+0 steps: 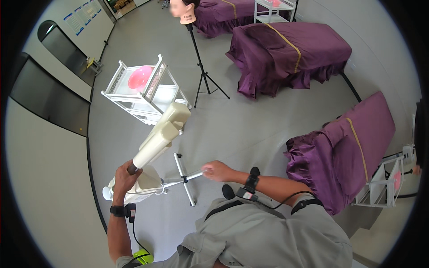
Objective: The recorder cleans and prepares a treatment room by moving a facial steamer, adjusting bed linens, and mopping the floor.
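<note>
A cream-coloured standing appliance that looks like a facial steamer (156, 142) is at my left, with a long head angled up and away from me. My left hand (127, 175) is closed around the dark joint at the near end of that head. Beneath it sits the rounded cream body (145, 184), partly covered by my hand and the head. A white wheeled base (185, 179) spreads its legs over the floor. My right hand (217, 171) is in front of me, overlapping the tip of one leg in view; its fingers are blurred, and no object shows in it.
A white trolley (152, 107) holding a pink bowl (140, 78) stands ahead, beside a mannequin head (184, 11) on a black tripod (203, 73). Purple-covered beds (290, 53) line the right side. A green bin (144, 256) is by my left arm; a person's dark sleeve (420, 134) shows far right.
</note>
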`<action>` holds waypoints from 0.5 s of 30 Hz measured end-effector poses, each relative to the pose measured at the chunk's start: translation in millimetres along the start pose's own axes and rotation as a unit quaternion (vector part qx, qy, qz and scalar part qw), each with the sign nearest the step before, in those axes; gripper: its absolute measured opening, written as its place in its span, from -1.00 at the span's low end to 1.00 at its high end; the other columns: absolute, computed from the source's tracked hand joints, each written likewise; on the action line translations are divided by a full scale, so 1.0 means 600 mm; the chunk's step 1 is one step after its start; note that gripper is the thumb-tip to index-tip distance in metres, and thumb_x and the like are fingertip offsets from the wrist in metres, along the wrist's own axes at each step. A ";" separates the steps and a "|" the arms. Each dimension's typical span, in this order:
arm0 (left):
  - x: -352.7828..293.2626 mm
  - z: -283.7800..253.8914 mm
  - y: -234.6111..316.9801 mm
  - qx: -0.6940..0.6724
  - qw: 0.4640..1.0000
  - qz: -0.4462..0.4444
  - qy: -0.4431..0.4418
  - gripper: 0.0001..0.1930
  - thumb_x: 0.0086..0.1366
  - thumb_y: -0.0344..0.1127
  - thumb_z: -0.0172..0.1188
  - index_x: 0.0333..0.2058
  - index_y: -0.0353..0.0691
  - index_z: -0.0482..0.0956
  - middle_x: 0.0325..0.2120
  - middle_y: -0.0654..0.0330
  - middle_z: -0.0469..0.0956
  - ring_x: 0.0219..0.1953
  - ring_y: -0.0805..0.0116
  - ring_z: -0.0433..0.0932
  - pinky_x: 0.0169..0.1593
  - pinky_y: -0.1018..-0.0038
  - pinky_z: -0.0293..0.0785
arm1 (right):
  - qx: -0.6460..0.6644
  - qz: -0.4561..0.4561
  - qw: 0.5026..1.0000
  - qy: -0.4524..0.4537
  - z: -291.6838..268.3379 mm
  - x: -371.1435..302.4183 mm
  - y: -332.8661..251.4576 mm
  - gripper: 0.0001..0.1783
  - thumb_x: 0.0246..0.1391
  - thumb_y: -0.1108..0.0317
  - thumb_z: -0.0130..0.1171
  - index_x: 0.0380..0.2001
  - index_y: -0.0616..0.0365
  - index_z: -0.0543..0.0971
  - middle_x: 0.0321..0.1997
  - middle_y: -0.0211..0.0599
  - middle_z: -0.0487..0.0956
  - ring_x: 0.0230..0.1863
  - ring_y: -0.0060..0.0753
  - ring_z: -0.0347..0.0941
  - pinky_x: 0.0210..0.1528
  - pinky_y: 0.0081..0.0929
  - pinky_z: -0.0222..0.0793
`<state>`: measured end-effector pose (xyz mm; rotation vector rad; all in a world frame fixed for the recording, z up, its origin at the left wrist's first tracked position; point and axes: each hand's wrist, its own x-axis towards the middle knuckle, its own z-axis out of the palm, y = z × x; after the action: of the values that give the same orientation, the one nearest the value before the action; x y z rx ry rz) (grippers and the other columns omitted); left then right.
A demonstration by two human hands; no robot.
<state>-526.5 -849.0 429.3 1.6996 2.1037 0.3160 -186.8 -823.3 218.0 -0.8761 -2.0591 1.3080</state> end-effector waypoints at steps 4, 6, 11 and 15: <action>-0.001 0.006 -0.002 0.016 1.000 -0.001 0.018 -0.61 0.06 -0.30 0.38 -0.10 -0.25 0.62 -0.29 -0.03 0.66 -0.24 0.05 0.65 -0.10 0.26 0.53 | 0.187 0.091 0.974 -0.088 0.026 0.076 -0.077 -0.59 0.10 0.19 0.19 -0.10 0.31 0.53 -0.59 -0.29 0.43 -0.51 -0.48 0.45 -0.44 -0.44 0.36; 0.000 0.014 -0.019 0.021 0.999 0.001 0.047 -0.60 0.05 -0.30 0.40 -0.10 -0.24 0.63 -0.28 -0.03 0.66 -0.24 0.06 0.65 -0.09 0.27 0.53 | 0.157 0.057 0.983 -0.073 0.037 0.114 -0.116 -0.56 0.11 0.21 0.19 -0.05 0.33 0.50 -0.59 -0.33 0.40 -0.52 -0.50 0.43 -0.46 -0.45 0.36; -0.001 0.012 -0.011 -0.008 0.998 0.022 0.056 -0.57 0.02 -0.34 0.43 -0.07 -0.18 0.62 -0.19 0.03 0.65 -0.18 0.05 0.64 -0.06 0.28 0.53 | 0.321 0.159 0.929 -0.091 0.074 0.204 -0.166 -0.52 0.13 0.25 0.21 0.03 0.34 0.43 -0.52 -0.42 0.40 -0.53 -0.57 0.39 -0.51 -0.52 0.35; -0.010 0.021 -0.014 0.004 0.993 0.063 0.097 -0.51 -0.03 -0.37 0.44 -0.04 -0.18 0.59 -0.17 0.04 0.63 -0.11 0.04 0.61 -0.01 0.28 0.51 | 0.405 0.106 0.902 -0.107 0.120 0.264 -0.181 -0.56 0.16 0.32 0.20 0.05 0.23 0.37 -0.47 -0.45 0.44 -0.57 -0.64 0.32 -0.57 -0.62 0.29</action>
<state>-527.0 -857.4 415.4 1.8771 2.1367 0.5313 -366.3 -778.1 306.1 -0.5805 -1.3333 2.2164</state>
